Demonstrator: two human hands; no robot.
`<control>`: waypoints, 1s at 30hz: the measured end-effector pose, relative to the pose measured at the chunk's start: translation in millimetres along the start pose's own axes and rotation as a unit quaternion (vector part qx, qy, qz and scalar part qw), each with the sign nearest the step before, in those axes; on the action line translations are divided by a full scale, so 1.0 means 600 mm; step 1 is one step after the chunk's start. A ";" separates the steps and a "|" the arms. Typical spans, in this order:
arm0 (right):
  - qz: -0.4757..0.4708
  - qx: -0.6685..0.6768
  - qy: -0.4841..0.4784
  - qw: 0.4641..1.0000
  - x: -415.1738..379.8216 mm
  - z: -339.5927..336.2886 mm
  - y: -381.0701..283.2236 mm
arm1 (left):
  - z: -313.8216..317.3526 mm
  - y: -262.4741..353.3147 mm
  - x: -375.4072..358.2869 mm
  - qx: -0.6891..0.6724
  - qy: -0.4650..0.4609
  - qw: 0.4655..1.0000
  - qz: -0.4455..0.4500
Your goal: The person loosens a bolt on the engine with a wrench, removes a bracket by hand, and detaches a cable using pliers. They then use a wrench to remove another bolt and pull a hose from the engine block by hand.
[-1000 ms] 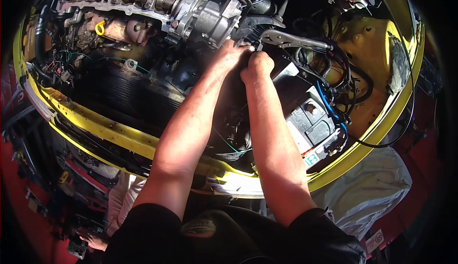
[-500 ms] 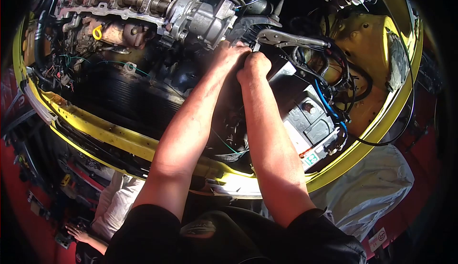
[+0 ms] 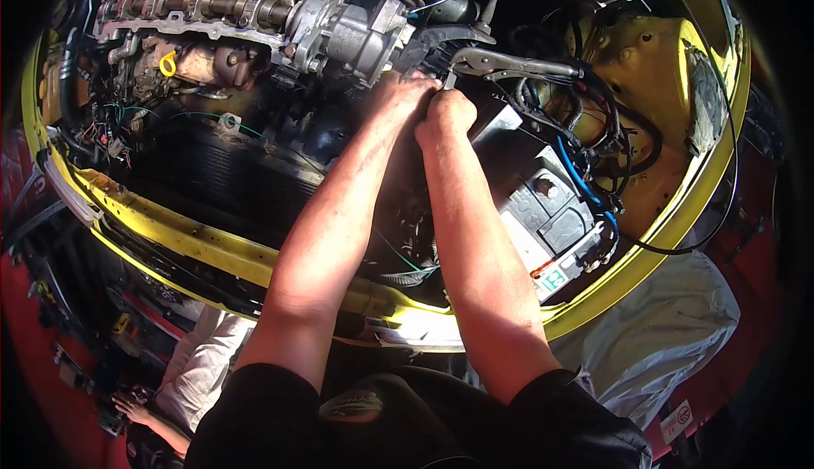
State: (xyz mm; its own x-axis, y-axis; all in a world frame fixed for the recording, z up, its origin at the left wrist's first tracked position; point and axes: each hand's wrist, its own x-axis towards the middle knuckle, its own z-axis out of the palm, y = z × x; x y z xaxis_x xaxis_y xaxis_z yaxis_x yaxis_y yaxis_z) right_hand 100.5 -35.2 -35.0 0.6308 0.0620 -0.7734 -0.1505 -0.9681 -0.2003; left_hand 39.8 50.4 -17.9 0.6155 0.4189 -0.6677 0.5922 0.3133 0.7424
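Observation:
Deep in the engine bay, my left hand (image 3: 404, 90) and my right hand (image 3: 449, 113) are side by side, both with curled fingers. A thin metal edge shows between them, just above my right hand's knuckles; I cannot tell what either hand grips. Locking pliers (image 3: 517, 67) lie just above and right of my right hand, their jaws close to its fingers. Behind the hands runs a dark hose (image 3: 458, 35). A grey metal housing (image 3: 366, 41) on the engine's end stands up and left of my left hand.
The opened engine (image 3: 212, 7) shows its camshafts at upper left. A car battery (image 3: 555, 206), wiring (image 3: 585, 104) and a blue cable (image 3: 577, 170) lie to the right. The yellow body edge (image 3: 186, 237) curves below my forearms. Another person's hand (image 3: 131, 408) shows at lower left.
My hands stay together at the same spot, with only a slight shift. The view has tilted a little. The other person's hand at lower left has moved slightly.

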 end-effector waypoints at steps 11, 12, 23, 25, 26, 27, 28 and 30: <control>0.030 -0.013 -0.001 0.999 -0.036 -0.021 -0.033 | 0.002 -0.001 0.000 0.002 0.000 1.000 0.004; 0.028 -0.028 -0.010 0.999 -0.032 -0.021 -0.031 | 0.000 -0.001 0.000 0.003 0.000 1.000 0.004; 0.031 -0.026 -0.002 0.999 0.000 -0.001 -0.018 | 0.002 -0.002 0.001 0.005 0.001 1.000 0.010; 0.005 -0.085 -0.032 0.996 -0.013 -0.018 -0.024 | 0.002 -0.002 0.002 0.006 0.001 1.000 0.011; -0.008 -0.113 -0.046 0.992 -0.025 -0.029 -0.031 | 0.001 -0.002 0.003 0.007 0.002 1.000 0.012; -0.004 -0.100 -0.041 0.994 -0.023 -0.026 -0.029 | 0.002 -0.001 0.003 0.007 0.001 1.000 0.013; 0.001 -0.086 -0.036 0.996 -0.017 -0.021 -0.026 | 0.001 -0.002 0.004 0.007 0.000 1.000 0.014; 0.030 -0.010 -0.001 1.000 0.024 0.013 -0.006 | 0.002 -0.001 0.005 0.007 0.000 1.000 0.015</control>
State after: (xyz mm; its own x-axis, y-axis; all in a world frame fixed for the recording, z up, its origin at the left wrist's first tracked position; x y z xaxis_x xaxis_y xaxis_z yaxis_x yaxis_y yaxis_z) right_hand 103.9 -29.1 -50.0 0.6202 0.0045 -0.7844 -0.1723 -0.9748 -0.1418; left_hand 42.1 50.5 -20.5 0.6327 0.4285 -0.6451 0.5808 0.2884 0.7612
